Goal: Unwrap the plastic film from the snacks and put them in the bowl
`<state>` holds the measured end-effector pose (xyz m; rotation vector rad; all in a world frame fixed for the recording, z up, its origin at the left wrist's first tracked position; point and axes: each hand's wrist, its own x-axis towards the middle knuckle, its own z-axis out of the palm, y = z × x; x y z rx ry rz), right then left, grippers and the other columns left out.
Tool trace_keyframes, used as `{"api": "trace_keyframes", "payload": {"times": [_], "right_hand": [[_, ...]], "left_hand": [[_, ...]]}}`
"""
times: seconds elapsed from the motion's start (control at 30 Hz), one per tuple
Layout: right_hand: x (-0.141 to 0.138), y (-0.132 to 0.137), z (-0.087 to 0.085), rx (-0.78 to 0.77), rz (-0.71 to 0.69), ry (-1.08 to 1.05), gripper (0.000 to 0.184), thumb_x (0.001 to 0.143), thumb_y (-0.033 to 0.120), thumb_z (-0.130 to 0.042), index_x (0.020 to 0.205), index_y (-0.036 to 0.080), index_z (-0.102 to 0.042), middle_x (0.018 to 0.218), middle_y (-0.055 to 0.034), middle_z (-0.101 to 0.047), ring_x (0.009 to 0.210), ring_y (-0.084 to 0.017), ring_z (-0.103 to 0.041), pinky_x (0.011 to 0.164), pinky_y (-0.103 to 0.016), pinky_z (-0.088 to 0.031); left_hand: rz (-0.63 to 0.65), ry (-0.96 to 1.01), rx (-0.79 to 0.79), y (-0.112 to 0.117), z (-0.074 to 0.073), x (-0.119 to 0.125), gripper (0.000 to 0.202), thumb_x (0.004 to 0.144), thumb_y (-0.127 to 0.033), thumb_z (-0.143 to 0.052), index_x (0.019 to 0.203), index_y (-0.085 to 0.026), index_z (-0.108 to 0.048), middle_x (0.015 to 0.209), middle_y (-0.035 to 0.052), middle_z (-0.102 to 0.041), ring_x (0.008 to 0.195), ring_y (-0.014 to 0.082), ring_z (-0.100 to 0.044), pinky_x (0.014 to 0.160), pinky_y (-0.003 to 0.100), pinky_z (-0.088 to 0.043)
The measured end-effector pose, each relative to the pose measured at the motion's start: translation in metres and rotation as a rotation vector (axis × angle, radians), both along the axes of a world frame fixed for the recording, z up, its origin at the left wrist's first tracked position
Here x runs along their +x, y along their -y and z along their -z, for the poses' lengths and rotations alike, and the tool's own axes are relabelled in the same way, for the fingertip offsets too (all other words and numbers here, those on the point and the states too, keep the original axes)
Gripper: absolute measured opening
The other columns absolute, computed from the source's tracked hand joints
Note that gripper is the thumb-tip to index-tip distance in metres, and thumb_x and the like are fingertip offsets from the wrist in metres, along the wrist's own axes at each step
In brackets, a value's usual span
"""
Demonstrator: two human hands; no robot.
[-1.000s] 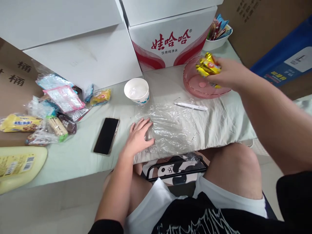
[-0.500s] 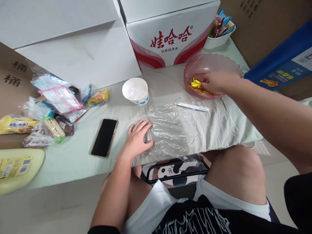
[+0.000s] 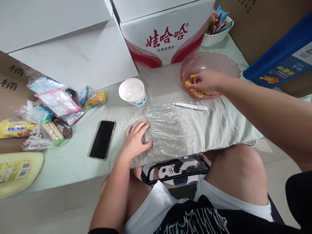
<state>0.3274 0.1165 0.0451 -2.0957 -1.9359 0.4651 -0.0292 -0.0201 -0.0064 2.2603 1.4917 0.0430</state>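
And here's the right hand (image 3: 211,80), reaching down into the round, see-through pink bowl with the scalloped rim (image 3: 223,61), over on the far right of the table covered in pale green cloth (image 3: 73,164). The fingertips are drawn in close together among the shiny yellow-wrapped snacks (image 3: 188,85), which lie inside that bowl toward its left side; whether they are pinching one, I can't tell from here. Over to the left hand (image 3: 135,140): palm down, fingers fanned and thumb well apart, pressing the left edge of a flat, crinkled sheet of clear plastic (image 3: 168,130) at the near middle. Just beyond the sheet's far right part lies a slim white pen-shaped tool (image 3: 190,106), near side of the bowl. Far from the left hand, a white paper cup with a blue-green pattern (image 3: 139,100) stands upright, with crumpled clear plastic (image 3: 131,93) inside. To the left lies a flat black phone (image 3: 102,139), and farther left comes a loose heap of colourful plastic snack packets (image 3: 58,102). At the far middle, a white cardboard box with red lettering (image 3: 168,42) stands behind it all.
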Motion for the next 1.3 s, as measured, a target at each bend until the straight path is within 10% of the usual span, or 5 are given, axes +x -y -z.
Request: {"api": "trace_keyframes", "payload": {"times": [0.23, 0.43, 0.83, 1.03, 1.3], "right_hand": [[0.028, 0.036, -0.035, 0.185, 0.293, 0.170, 0.033, 0.093, 0.029, -0.059, 0.118, 0.009, -0.070, 0.125, -0.0199, -0.068, 0.122, -0.031, -0.059, 0.096, -0.048, -0.043], [0.060, 0.090, 0.026, 0.388, 0.807, -0.221, 0.070, 0.069, 0.018, -0.076, 0.137, 0.012, -0.057, 0.134, -0.0239, -0.061, 0.096, -0.026, -0.068, 0.085, -0.048, -0.052], [0.002, 0.068, 0.049, 0.465, 0.515, -0.485, 0.047, 0.090, 0.021, -0.050, 0.136, 0.009, -0.052, 0.139, -0.0258, -0.057, 0.117, -0.027, -0.062, 0.098, -0.042, -0.051], [-0.019, 0.124, 0.053, 0.369, -0.047, -0.087, 0.018, 0.088, 0.019, -0.051, 0.102, 0.023, -0.062, 0.107, -0.0144, -0.068, 0.105, -0.033, -0.063, 0.095, -0.052, -0.047], [-0.072, 0.206, 0.040, 0.096, -0.972, -0.110, 0.057, 0.087, 0.033, -0.067, 0.143, 0.027, -0.058, 0.148, -0.0084, -0.062, 0.140, -0.033, -0.054, 0.114, -0.056, -0.043]], "left_hand": [[-0.004, 0.027, 0.006, 0.001, 0.002, -0.001, 0.059, 0.083, -0.034, -0.066, 0.142, -0.027, -0.058, 0.162, 0.0090, -0.050, 0.157, 0.0348, -0.035, 0.130, 0.063, -0.022], [0.010, 0.025, -0.013, 0.002, 0.000, -0.001, 0.060, 0.084, -0.034, -0.065, 0.143, -0.024, -0.057, 0.163, 0.0106, -0.048, 0.158, 0.0347, -0.033, 0.130, 0.064, -0.021], [-0.006, 0.008, 0.004, 0.001, 0.000, 0.002, 0.061, 0.083, -0.035, -0.067, 0.143, -0.026, -0.058, 0.162, 0.0104, -0.050, 0.157, 0.0357, -0.036, 0.130, 0.064, -0.021], [0.037, 0.008, -0.026, 0.004, -0.002, -0.001, 0.064, 0.084, -0.033, -0.066, 0.146, -0.023, -0.055, 0.165, 0.0118, -0.046, 0.159, 0.0357, -0.031, 0.131, 0.065, -0.020], [-0.064, 0.077, 0.017, 0.007, 0.000, -0.011, 0.062, 0.086, -0.031, -0.068, 0.146, -0.022, -0.055, 0.162, 0.0121, -0.049, 0.157, 0.0340, -0.036, 0.131, 0.061, -0.022]]}}
